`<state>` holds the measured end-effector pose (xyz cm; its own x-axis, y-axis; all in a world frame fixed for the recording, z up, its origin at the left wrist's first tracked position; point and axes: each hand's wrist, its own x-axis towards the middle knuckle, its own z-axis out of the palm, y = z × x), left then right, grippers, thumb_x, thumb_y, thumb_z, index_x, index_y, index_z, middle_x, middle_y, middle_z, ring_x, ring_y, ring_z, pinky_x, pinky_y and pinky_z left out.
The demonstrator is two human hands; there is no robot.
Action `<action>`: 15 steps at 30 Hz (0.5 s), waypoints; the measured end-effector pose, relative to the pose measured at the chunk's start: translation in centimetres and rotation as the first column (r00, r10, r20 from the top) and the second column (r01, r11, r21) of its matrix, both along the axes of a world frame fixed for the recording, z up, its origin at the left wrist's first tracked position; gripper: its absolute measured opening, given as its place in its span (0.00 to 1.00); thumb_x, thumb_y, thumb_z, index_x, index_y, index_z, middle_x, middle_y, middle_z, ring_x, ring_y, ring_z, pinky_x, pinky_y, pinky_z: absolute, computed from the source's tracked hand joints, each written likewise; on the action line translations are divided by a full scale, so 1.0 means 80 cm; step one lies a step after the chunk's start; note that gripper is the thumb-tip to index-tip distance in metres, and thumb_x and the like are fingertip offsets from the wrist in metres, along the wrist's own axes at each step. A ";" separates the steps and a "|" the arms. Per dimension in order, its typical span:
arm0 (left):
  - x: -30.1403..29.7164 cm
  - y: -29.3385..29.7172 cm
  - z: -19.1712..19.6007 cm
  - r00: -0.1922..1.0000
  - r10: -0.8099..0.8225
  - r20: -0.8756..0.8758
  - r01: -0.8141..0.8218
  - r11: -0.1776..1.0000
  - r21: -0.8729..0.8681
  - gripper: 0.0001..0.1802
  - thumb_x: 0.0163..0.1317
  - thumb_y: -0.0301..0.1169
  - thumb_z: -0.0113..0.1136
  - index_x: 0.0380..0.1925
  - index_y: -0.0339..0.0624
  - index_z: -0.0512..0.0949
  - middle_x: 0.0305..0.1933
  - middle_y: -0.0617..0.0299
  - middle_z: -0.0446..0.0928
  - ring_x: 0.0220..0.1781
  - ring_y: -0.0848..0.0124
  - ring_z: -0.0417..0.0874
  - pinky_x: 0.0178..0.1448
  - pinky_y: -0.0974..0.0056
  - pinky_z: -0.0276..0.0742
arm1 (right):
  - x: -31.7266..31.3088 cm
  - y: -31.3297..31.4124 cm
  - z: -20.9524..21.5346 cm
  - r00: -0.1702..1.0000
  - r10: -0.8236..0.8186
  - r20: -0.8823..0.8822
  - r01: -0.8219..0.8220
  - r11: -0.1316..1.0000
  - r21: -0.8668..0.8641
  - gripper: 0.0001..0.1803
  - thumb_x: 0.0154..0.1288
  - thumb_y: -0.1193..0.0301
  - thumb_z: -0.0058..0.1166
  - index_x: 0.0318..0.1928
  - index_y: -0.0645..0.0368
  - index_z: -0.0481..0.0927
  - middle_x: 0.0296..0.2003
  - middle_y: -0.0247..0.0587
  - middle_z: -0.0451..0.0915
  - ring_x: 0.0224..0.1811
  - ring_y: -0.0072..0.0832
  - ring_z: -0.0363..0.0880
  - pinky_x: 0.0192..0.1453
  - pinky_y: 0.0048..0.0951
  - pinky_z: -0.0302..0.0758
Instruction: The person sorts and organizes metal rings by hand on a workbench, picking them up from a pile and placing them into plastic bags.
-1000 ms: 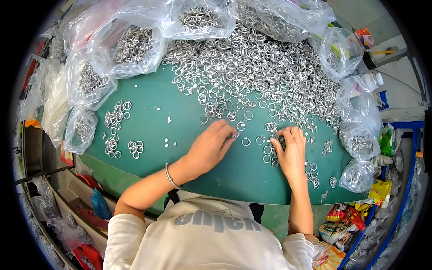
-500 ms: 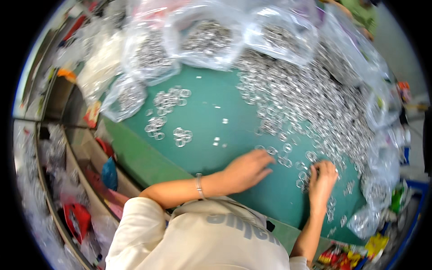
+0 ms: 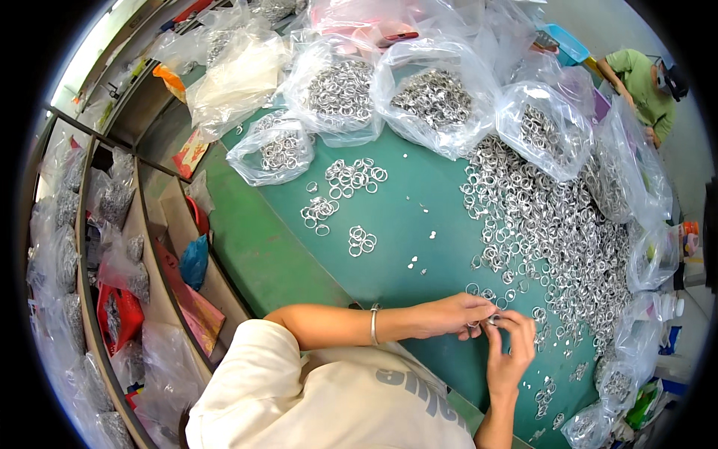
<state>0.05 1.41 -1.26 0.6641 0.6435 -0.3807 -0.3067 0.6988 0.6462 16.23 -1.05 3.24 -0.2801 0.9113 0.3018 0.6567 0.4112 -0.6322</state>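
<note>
Close together near the front of the green table, both of my hands pinch small silver rings. My left hand point(image 3: 451, 314), with a bracelet at its wrist, is closed, and a ring shows under its fingertips. My right hand point(image 3: 511, 346) has thumb and forefinger closed on a silver ring point(image 3: 493, 319), right at the left fingertips. Just beyond them lie a few loose rings point(image 3: 486, 295). A large heap of silver rings point(image 3: 557, 224) spreads over the right side. Smaller clusters of rings point(image 3: 363, 241) lie to the left. Fingers partly cover the held rings.
Clear plastic bags of rings point(image 3: 432, 101) line the far edge, and more bags stand along the right. Shelves with bags and a red basket point(image 3: 120, 318) are at left. Tiny pale bits point(image 3: 413, 260) dot the table point(image 3: 396, 202). Another person point(image 3: 643, 78) is at far right.
My view has turned, so the table appears shifted. The left hand has moved over to the right hand, which has left the loose rings. Both now hold rings, fingertips meeting.
</note>
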 end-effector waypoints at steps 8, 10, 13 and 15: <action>-0.054 0.012 0.014 0.993 0.103 -0.051 -0.098 0.990 0.100 0.16 0.67 0.33 0.50 0.48 0.32 0.75 0.35 0.58 0.79 0.21 0.80 0.64 0.26 0.74 0.62 | 0.006 0.000 0.004 0.997 -0.049 -0.060 0.044 0.995 -0.091 0.13 0.52 0.80 0.59 0.40 0.65 0.76 0.40 0.48 0.77 0.42 0.42 0.75 0.50 0.36 0.70; -0.051 0.019 0.027 0.990 0.097 -0.106 -0.076 0.980 0.186 0.18 0.66 0.35 0.53 0.48 0.31 0.75 0.33 0.57 0.80 0.21 0.81 0.63 0.24 0.75 0.60 | 0.000 0.000 0.005 0.976 -0.114 -0.183 0.069 0.969 -0.237 0.14 0.53 0.81 0.57 0.42 0.66 0.76 0.39 0.48 0.77 0.41 0.42 0.77 0.51 0.36 0.71; -0.034 0.012 0.030 0.981 0.050 -0.189 -0.013 0.982 0.191 0.18 0.65 0.36 0.55 0.46 0.31 0.76 0.32 0.59 0.80 0.21 0.82 0.63 0.24 0.75 0.59 | -0.011 0.008 0.002 0.995 0.046 -0.083 -0.050 0.998 -0.045 0.15 0.50 0.80 0.61 0.41 0.64 0.78 0.39 0.46 0.77 0.43 0.42 0.75 0.49 0.37 0.70; -0.027 0.007 0.019 0.977 0.033 -0.212 0.002 0.987 0.162 0.17 0.65 0.37 0.55 0.43 0.32 0.78 0.27 0.63 0.76 0.21 0.82 0.62 0.23 0.75 0.57 | -0.005 0.012 -0.006 0.993 0.093 -0.072 -0.091 0.995 0.027 0.11 0.50 0.77 0.62 0.36 0.62 0.78 0.37 0.42 0.76 0.38 0.39 0.74 0.41 0.35 0.68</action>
